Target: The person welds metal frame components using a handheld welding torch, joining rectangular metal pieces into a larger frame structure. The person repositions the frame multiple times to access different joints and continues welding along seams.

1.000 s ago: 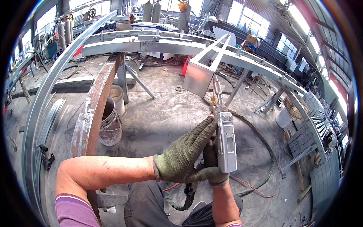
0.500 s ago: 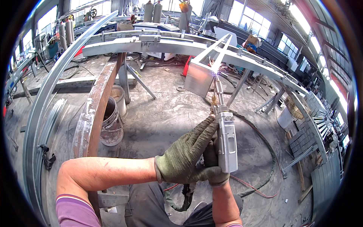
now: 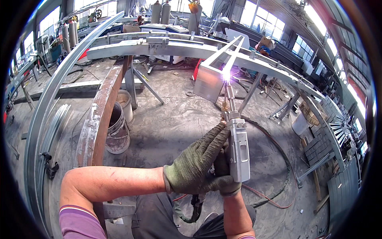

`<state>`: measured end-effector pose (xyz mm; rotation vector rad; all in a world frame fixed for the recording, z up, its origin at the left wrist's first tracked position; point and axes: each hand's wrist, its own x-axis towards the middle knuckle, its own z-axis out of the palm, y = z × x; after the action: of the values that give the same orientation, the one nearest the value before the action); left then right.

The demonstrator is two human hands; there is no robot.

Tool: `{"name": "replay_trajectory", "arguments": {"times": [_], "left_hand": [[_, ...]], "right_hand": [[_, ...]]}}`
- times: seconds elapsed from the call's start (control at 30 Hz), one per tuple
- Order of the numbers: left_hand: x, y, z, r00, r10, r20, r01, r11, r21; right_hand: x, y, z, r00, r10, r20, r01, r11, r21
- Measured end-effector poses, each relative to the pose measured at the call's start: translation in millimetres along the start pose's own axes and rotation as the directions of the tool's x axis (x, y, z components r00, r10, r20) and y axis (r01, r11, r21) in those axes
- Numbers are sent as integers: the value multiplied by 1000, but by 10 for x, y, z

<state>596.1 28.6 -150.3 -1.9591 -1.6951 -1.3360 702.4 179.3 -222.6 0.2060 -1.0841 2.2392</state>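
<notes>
A silver handheld welding gun (image 3: 239, 153) points away from me, its nozzle up at a metal bracket (image 3: 208, 84). Bright violet-white light flares where the tip meets the bracket's right edge. My left hand (image 3: 195, 157), in a green work glove, is pressed along the gun's left side, its fingers reaching toward the front. Below it, my gloved right hand (image 3: 227, 185) is closed around the grip; most of its fingers are hidden behind the gun and my left hand. The box-shaped bracket has two bars meeting at a point, and sits against a long steel beam (image 3: 131, 48).
At left, a rusty beam (image 3: 92, 135) runs toward me beside two buckets (image 3: 118, 137). A hose (image 3: 284, 159) curves over the floor at right, near stacked metal pieces (image 3: 318, 149). Long steel profiles (image 3: 36, 135) stand at far left. Gas cylinders (image 3: 165, 14) rise at the back.
The light at the gun's tip has grown much brighter and wider. Both hands and the gun stay nearly in place.
</notes>
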Motion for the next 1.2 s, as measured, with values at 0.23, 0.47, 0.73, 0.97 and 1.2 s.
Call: {"name": "replay_trajectory", "arguments": {"times": [0.23, 0.47, 0.73, 0.97, 1.2], "left_hand": [[7, 21, 0, 1000, -17, -12, 17, 1000, 12], [30, 39, 0, 1000, -8, -19, 8, 1000, -3], [-16, 2, 26, 1000, -7, -3, 7, 1000, 21], [10, 50, 22, 997, -79, 22, 79, 997, -22], [2, 44, 21, 999, -42, 2, 42, 999, -19]], "right_hand": [[6, 11, 37, 998, -24, 64, 21, 999, 42], [1, 18, 10, 991, -73, 114, 80, 995, -59], [-7, -21, -14, 994, 58, 89, -66, 994, 89], [-44, -15, -51, 997, 59, 57, -59, 998, -6], [-72, -29, 49, 999, -29, -15, 25, 978, -209]]}}
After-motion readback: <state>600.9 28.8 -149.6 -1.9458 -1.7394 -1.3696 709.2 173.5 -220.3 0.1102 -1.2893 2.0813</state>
